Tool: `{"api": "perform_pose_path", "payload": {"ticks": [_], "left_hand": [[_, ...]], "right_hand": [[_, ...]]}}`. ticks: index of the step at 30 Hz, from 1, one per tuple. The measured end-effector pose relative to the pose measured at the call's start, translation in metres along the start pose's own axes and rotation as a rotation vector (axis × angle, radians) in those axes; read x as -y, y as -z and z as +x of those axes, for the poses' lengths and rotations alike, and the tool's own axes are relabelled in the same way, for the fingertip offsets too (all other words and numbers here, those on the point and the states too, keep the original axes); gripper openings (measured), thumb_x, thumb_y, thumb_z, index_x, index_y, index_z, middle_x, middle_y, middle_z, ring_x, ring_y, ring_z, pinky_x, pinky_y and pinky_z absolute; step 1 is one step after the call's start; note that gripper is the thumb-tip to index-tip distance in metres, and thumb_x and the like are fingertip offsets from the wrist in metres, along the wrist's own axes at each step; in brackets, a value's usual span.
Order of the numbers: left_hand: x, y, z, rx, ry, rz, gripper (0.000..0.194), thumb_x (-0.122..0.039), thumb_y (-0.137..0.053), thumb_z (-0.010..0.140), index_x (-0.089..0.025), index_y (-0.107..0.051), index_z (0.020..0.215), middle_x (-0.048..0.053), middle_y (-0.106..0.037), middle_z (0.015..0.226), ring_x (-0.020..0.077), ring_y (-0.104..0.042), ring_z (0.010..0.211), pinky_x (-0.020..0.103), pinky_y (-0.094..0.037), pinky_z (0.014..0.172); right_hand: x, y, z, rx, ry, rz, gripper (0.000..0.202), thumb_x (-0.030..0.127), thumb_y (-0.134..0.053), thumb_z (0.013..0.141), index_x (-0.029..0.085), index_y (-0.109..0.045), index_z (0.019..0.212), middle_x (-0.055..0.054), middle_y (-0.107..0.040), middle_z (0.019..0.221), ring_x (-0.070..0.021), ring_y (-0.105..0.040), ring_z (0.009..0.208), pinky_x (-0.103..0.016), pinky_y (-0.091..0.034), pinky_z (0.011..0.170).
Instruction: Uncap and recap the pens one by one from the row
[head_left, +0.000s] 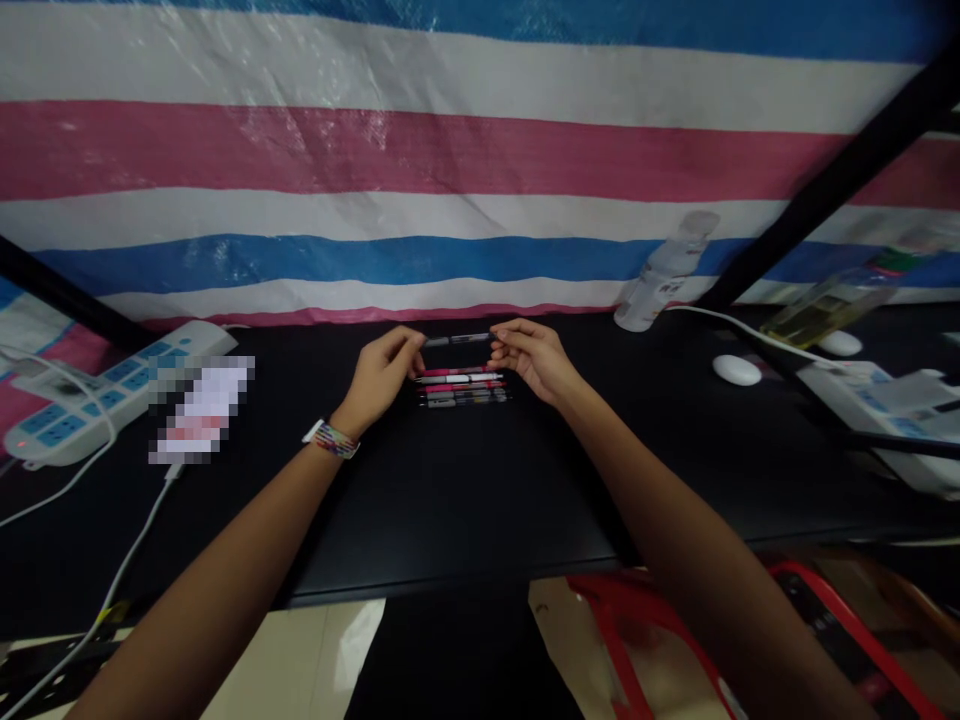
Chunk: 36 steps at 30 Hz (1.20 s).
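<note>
A dark, partly clear pen (459,339) is held level between my two hands, one end in each. My left hand (384,368), with a patterned wristband (334,439) on its wrist, pinches the left end. The right end sits between the thumb and fingers of my right hand (531,355). Just below, several pens lie side by side on the black table (457,500). Among them are a white pen (461,378), pink-red pens and a grey clear pen (465,399). Fingertips of both hands are near the ends of the row.
At left are a white power strip (124,385), a pixelated phone (206,410) and its cable (139,555). To the right stand a clear bottle (664,275), a white mouse (736,370), and a bottle of yellowish liquid (832,300). A striped sheet (420,150) hangs behind.
</note>
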<state>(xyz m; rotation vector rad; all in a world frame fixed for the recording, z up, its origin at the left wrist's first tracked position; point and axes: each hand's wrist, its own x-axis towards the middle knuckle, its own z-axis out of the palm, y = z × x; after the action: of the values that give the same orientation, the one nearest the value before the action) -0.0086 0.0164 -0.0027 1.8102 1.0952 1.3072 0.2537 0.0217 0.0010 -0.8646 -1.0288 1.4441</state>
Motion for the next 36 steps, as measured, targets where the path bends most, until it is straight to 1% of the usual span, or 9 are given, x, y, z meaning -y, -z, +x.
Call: {"api": "perform_pose_path", "payload": {"ticks": [2,4,6,9,11,14,18,22,36], "left_hand": [[0.000,0.000,0.001,-0.017,-0.001,-0.044,0.023,-0.039,-0.080,0.095,-0.022,-0.074,0.110,0.001,-0.071,0.081,0.0133,-0.064,0.065,0.026,-0.055,0.063],[0.001,0.000,0.002,-0.021,0.005,-0.051,0.020,-0.040,-0.078,0.097,-0.021,-0.075,0.101,0.003,-0.071,0.079,0.0129,-0.064,0.064,0.026,-0.054,0.062],[0.002,0.000,0.003,-0.024,0.016,-0.058,0.025,-0.044,-0.071,0.103,-0.020,-0.075,0.094,0.003,-0.070,0.073,0.0127,-0.063,0.061,0.026,-0.054,0.060],[0.003,0.001,0.005,-0.048,0.019,-0.118,0.026,-0.040,-0.084,0.090,-0.021,-0.076,0.105,0.001,-0.072,0.078,0.0124,-0.065,0.061,0.026,-0.055,0.060],[0.004,0.003,0.006,-0.055,0.029,-0.096,0.022,-0.039,-0.085,0.089,-0.020,-0.076,0.093,0.001,-0.072,0.075,0.0119,-0.065,0.060,0.026,-0.054,0.060],[0.006,0.006,0.007,-0.106,0.043,-0.029,0.038,-0.044,-0.071,0.102,-0.020,-0.072,0.073,0.002,-0.065,0.062,0.0119,-0.062,0.056,0.026,-0.051,0.057],[0.013,0.008,0.011,-0.188,0.023,-0.120,0.014,-0.035,-0.080,0.091,-0.021,-0.079,0.091,0.003,-0.075,0.078,0.0137,-0.069,0.065,0.027,-0.056,0.061],[0.018,0.009,0.013,-0.225,0.027,-0.159,0.016,-0.030,-0.082,0.088,-0.020,-0.080,0.100,0.005,-0.079,0.089,0.0156,-0.076,0.074,0.027,-0.059,0.065],[0.021,0.009,0.012,-0.226,0.059,-0.176,0.016,-0.031,-0.082,0.086,-0.020,-0.077,0.096,0.005,-0.078,0.088,0.0167,-0.076,0.075,0.029,-0.060,0.065]], "right_hand": [[0.001,0.000,0.000,-0.015,-0.005,-0.001,0.022,0.032,-0.094,0.080,0.019,-0.080,0.091,-0.003,-0.073,0.077,-0.0168,-0.070,0.072,-0.038,-0.069,0.078],[0.002,0.000,0.000,-0.027,-0.012,-0.006,0.016,0.029,-0.091,0.083,0.020,-0.080,0.090,-0.003,-0.072,0.077,-0.0173,-0.070,0.073,-0.039,-0.069,0.079],[0.002,0.000,-0.001,-0.032,-0.018,-0.011,0.013,0.027,-0.090,0.084,0.021,-0.080,0.090,-0.003,-0.072,0.077,-0.0175,-0.070,0.074,-0.039,-0.069,0.080],[0.002,0.000,0.000,-0.037,-0.017,-0.003,0.015,0.028,-0.091,0.081,0.021,-0.080,0.090,-0.003,-0.073,0.077,-0.0170,-0.070,0.074,-0.038,-0.070,0.079],[0.002,0.001,0.000,-0.033,-0.017,0.010,0.018,0.028,-0.092,0.080,0.021,-0.080,0.090,-0.002,-0.073,0.077,-0.0167,-0.070,0.074,-0.037,-0.070,0.080],[0.004,0.004,0.001,-0.035,-0.020,0.020,0.019,0.029,-0.093,0.080,0.021,-0.079,0.091,-0.002,-0.073,0.078,-0.0166,-0.070,0.074,-0.038,-0.070,0.082],[0.007,0.008,0.002,-0.068,-0.022,0.030,0.014,0.026,-0.089,0.084,0.021,-0.079,0.093,-0.003,-0.073,0.080,-0.0173,-0.070,0.075,-0.040,-0.069,0.087],[0.008,0.011,0.003,-0.086,-0.028,0.057,0.012,0.023,-0.086,0.082,0.020,-0.080,0.092,-0.003,-0.074,0.080,-0.0175,-0.070,0.074,-0.039,-0.069,0.084],[0.006,0.016,0.005,-0.151,-0.020,0.041,0.013,0.025,-0.083,0.082,0.021,-0.078,0.092,-0.003,-0.071,0.080,-0.0177,-0.068,0.073,-0.039,-0.067,0.081]]}}
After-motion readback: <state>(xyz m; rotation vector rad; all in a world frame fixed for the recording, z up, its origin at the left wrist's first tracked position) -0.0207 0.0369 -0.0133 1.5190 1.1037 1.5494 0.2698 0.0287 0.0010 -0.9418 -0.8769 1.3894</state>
